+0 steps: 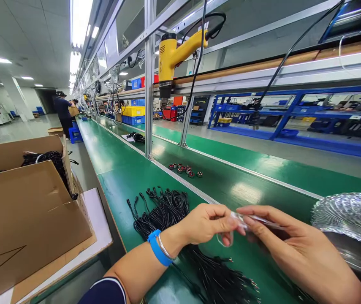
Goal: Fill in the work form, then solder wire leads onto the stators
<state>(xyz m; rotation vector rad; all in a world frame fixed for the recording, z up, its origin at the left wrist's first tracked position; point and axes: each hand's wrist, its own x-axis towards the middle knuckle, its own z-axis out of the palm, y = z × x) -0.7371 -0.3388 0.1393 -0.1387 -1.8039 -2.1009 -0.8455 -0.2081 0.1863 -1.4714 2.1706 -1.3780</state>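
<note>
My left hand [210,223] pinches one end of a thin clear plastic piece [239,219]; its exact kind is too small to make out. From the other side my right hand [297,240] grips the same plastic, with fingertips close to those of the left. A clear loop hangs under the left fingers. Below both hands, a large bundle of black cables [167,211] with connector ends lies on the green bench [104,147]. More black cable ends [227,276] fan out towards the front, partly hidden by my left arm.
Several small round red-and-metal parts [185,169] lie beyond the metal rail. A yellow heat gun [170,59] hangs from the frame. At left stands an open cardboard box [25,211] with cables; a silver flexible duct [351,215] is at right. A person [63,109] stands farther along.
</note>
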